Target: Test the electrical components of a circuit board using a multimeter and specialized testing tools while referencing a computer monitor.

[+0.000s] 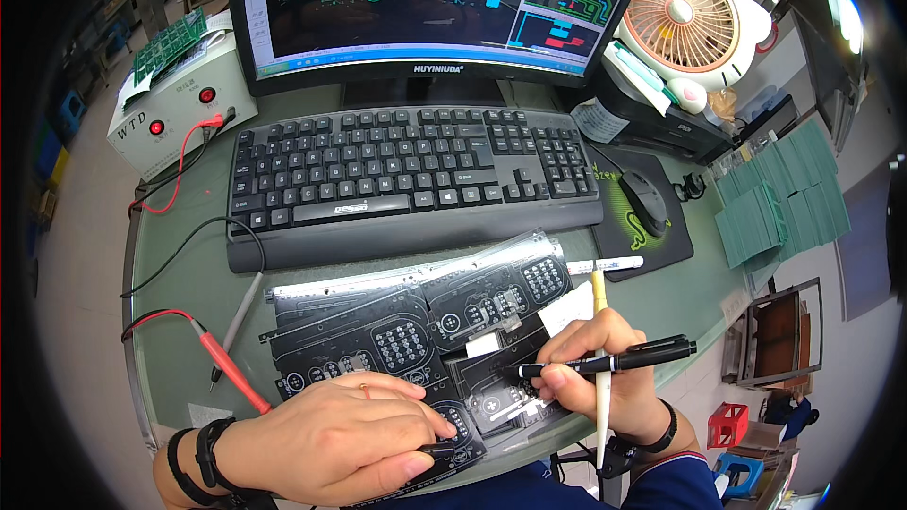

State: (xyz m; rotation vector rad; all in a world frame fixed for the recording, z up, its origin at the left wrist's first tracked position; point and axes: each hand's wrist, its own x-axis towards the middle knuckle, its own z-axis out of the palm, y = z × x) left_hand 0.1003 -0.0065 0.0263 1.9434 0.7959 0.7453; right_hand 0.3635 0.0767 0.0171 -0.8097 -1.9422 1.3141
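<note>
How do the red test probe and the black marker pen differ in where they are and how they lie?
The red test probe lies loose on the desk beside the left hand, wired by a red lead; the black marker pen is gripped in the right hand, tip on the black circuit panel. The probe slants; the pen lies near level. Both are slim sticks.

Circuit panels [416, 321] lie before the keyboard [411, 170], probes [227, 359] to their left, mouse [644, 203] right of the keyboard
</note>
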